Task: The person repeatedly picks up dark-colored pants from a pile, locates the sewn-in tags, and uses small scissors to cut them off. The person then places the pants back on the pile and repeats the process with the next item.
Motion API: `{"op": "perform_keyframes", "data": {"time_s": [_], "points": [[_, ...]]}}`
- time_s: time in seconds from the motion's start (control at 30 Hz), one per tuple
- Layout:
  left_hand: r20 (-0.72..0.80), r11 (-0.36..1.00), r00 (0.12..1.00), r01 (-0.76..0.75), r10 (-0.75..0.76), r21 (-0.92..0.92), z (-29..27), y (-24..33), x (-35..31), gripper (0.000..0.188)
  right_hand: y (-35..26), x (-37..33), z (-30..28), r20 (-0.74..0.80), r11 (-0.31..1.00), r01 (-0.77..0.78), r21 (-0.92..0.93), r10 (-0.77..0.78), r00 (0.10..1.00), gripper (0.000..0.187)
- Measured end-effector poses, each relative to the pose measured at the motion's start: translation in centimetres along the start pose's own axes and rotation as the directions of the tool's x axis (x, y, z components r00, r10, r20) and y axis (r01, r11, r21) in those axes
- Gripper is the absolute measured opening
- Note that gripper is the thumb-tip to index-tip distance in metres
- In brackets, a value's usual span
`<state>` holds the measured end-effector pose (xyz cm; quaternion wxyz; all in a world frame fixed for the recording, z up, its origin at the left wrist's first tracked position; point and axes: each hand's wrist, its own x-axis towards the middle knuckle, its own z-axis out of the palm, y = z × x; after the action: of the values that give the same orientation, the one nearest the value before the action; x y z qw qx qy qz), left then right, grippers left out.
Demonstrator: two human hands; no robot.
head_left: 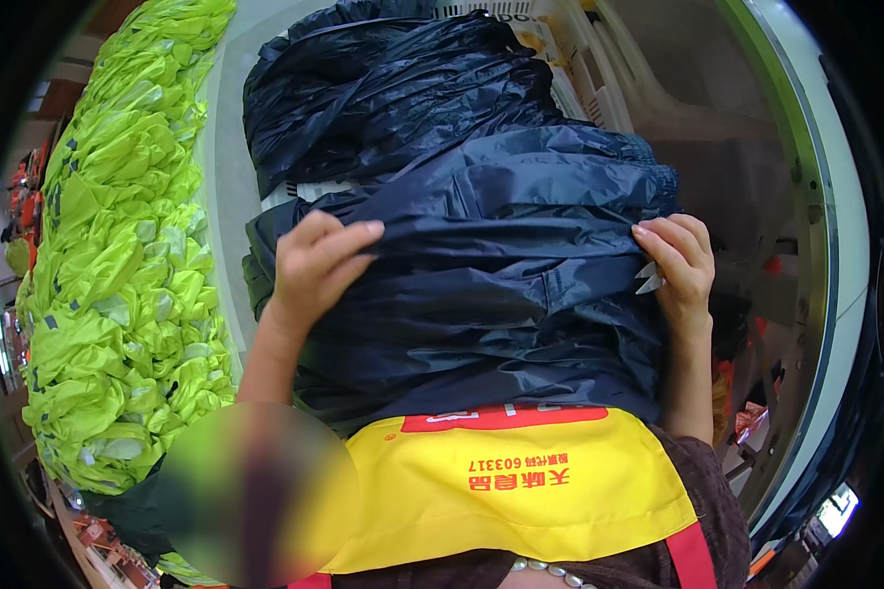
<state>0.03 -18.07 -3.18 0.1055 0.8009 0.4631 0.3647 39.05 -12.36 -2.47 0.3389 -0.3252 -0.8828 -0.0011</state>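
Dark navy garments of thin, shiny fabric (481, 265) lie in a loose heap before me, one with a gathered elastic edge (648, 162) at the right. At the heap's left side, my left hand (314, 257) is partly curled, its forefinger and thumb at a fold of the fabric. A taut crease runs from there across to my right hand (682, 260), which pinches the garment's right edge. Small metal pointed blades (649, 279), seemingly thread snips, stick out from under the right fingers. Their handle is hidden in the palm.
A long pile of bright yellow-green garments (118, 285) runs down the left, beside a pale table strip (228, 128). More dark fabric (393, 93) is heaped at the back, next to a cream plastic crate (599, 74). A metal-edged rim (815, 245) curves along the right.
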Motion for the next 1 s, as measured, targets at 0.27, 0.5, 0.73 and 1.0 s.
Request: {"op": "perform_keyframes", "data": {"time_s": [0.27,0.5,0.73,1.0], "points": [[-0.019,0.993,0.993,-0.116,0.117,0.012,0.9,3.2,-0.1,0.029,-0.1,4.5,-4.8,0.556,0.937,-0.322,0.135,0.198,0.808,0.022],[0.044,0.985,0.987,-0.155,0.152,0.070,1.0,4.3,0.7,0.025,-0.3,12.0,0.8,0.455,0.935,-0.198,0.294,0.045,0.889,0.019],[0.148,0.989,0.977,-0.149,0.151,-0.028,1.2,3.6,0.8,0.029,-1.8,11.2,7.2,0.828,0.716,-0.559,0.417,-0.045,0.559,0.016],[0.633,0.909,0.662,0.370,-0.401,0.189,1.7,-8.0,1.2,0.046,-2.0,6.1,5.4,0.909,0.582,-0.746,0.323,0.028,0.415,0.011]]}}
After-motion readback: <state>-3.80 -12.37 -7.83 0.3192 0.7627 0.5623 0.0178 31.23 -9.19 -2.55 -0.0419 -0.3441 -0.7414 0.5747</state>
